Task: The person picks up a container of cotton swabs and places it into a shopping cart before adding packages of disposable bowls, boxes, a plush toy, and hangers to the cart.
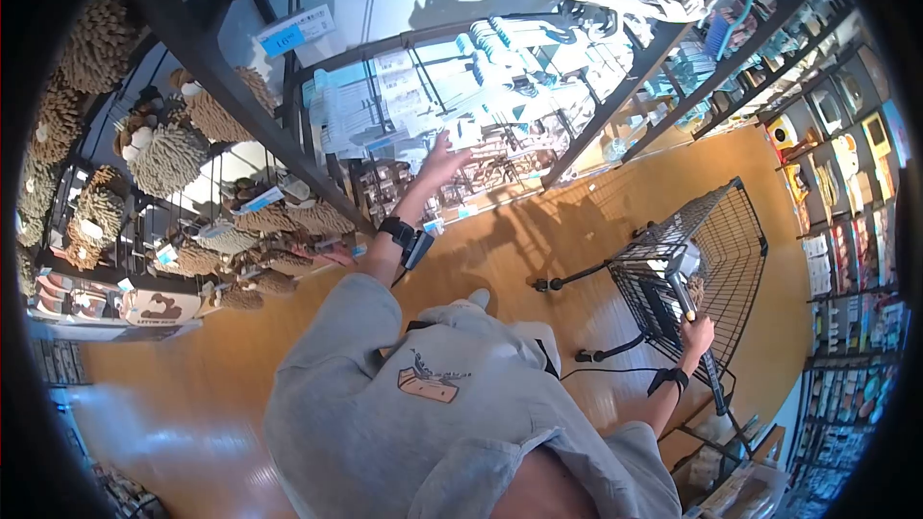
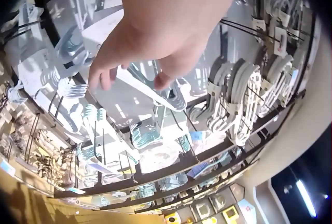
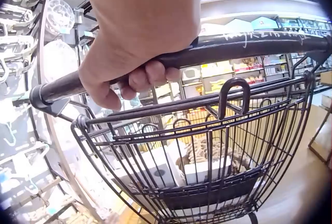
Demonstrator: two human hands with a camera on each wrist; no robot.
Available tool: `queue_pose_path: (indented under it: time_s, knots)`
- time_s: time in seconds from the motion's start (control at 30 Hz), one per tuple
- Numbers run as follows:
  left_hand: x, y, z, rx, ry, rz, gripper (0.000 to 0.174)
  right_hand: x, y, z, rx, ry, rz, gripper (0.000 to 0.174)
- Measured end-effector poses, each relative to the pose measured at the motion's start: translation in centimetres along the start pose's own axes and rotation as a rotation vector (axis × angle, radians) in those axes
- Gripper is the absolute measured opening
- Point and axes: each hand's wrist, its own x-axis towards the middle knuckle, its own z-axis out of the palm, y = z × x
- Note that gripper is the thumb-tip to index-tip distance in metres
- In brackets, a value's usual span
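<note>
No readable text; shelf price tag [image 1: 295, 31] and white scrawl on cart handle [image 3: 249, 41] both too blurred.

The left hand [image 2: 155, 32] is blurred and cut off by the top edge, and whether it touches the hanging goods [image 2: 228, 99] cannot be told. The right hand [image 3: 140, 37] hides part of the handle [image 3: 249, 47]. The price tag [image 1: 296, 31] is too small to read. Wire half hides what may be boxes [image 3: 207, 172] in the cart [image 3: 270, 146].
</note>
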Motion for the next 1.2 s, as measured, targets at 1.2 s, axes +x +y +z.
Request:
queue_pose_path:
  time_s: [1.2]
  knots:
    - [8.6,-8.6,-6.8,-1.138,0.543,0.337,0.018,9.1,3.7,3.1,0.031,0.061,-0.044,0.029]
